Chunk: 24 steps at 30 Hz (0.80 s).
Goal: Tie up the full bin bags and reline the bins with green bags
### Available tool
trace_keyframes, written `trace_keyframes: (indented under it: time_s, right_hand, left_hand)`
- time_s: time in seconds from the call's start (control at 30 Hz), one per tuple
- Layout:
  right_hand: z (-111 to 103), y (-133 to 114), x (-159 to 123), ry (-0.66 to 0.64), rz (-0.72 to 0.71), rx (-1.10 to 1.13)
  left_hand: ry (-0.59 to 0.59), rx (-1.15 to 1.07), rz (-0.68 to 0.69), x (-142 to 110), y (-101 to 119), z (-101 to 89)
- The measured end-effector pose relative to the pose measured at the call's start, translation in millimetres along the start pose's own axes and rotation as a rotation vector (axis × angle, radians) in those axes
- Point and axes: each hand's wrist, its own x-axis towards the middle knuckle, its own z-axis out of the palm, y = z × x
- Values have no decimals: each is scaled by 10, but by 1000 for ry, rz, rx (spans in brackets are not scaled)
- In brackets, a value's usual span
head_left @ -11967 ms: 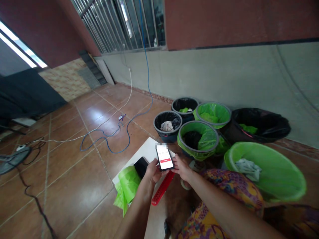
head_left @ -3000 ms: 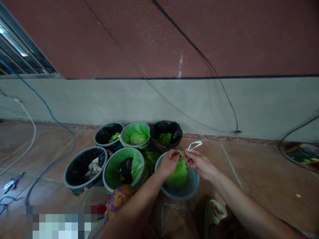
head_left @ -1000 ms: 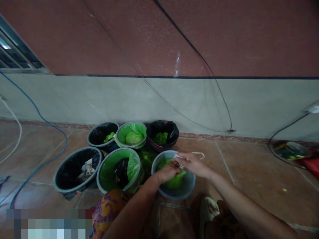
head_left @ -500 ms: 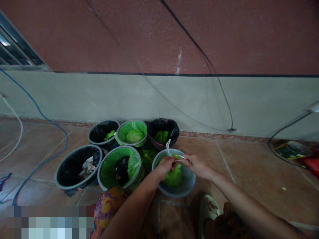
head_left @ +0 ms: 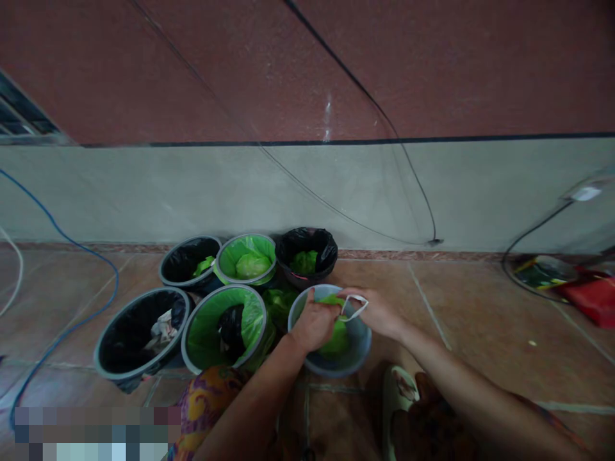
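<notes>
Over a pale grey-blue bin (head_left: 314,366), my two hands work close together at a white string (head_left: 361,314). My left hand (head_left: 314,326) is closed around the string, its index finger raised along the far side. My right hand (head_left: 377,312) pinches the string, which makes a small loop between the two hands. A bright green plastic bag (head_left: 336,339) sits bunched inside the bin, its top partly hidden by my left hand. Whether my fingers also grip the bag's neck is not clear.
Left of my hands stand several bins, among them a green-lined bin (head_left: 259,307) and a black-lined bin (head_left: 103,362). A green bag (head_left: 278,307) lies between bins. A blue hose (head_left: 115,282) crosses the floor at left; a red item (head_left: 593,298) lies at right.
The string's upright ends have become a loop leaning toward my right hand. My left index finger has risen. The view has shifted slightly to the right.
</notes>
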Motion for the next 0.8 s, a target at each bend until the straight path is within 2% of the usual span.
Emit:
trace_keyframes:
  time_s: [0.1, 0.23, 0.33, 0.47, 0.6, 0.67, 0.7, 0.8]
  right_hand:
    - [174, 35, 105, -31, -53, 178]
    - [289, 201, 116, -146, 120, 423]
    - [253, 195, 87, -213, 217, 524]
    - [159, 57, 71, -301, 256, 593]
    - [135, 20, 74, -299, 381, 606]
    - [148, 11, 75, -247, 417, 500]
    - [155, -5, 73, -206, 395, 376]
    - [167, -102, 44, -51, 148, -232]
  left_hand:
    - [-7, 83, 88, -14, 42, -32]
    - [20, 193, 125, -31, 16, -38]
    - [67, 291, 109, -35, -11, 19]
    - [204, 326, 134, -32, -31, 126]
    - [311, 279, 128, -32, -38, 151]
    - [312, 263, 101, -30, -39, 135]
    - [301, 260, 91, -27, -40, 127]
    - [258, 276, 40, -12, -45, 121]
